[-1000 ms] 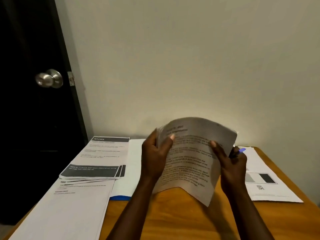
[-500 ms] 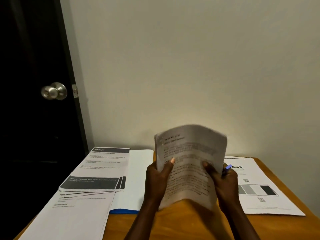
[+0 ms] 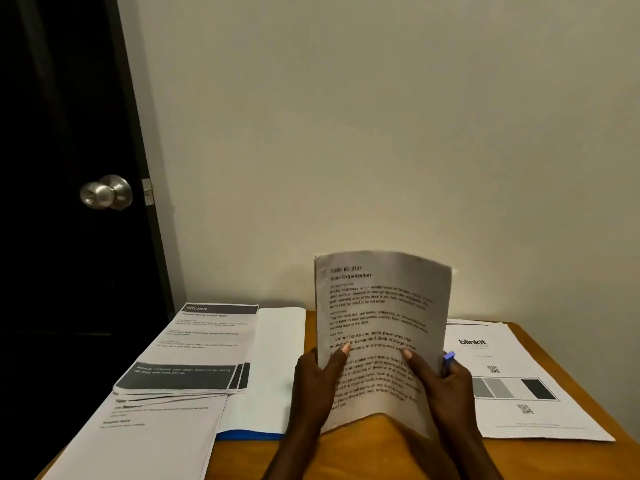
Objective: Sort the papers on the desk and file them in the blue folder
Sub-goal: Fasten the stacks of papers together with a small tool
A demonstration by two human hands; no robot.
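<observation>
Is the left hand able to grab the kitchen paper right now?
Probably not yet: the left hand is gripping the held papers. The kitchen paper lies uncovered nearby, so letting go would free it.

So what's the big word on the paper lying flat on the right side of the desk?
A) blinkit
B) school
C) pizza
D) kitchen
A: the flat sheet on the right of the desk has "blinkit" printed in bold near its top, beside the held papers.
</observation>
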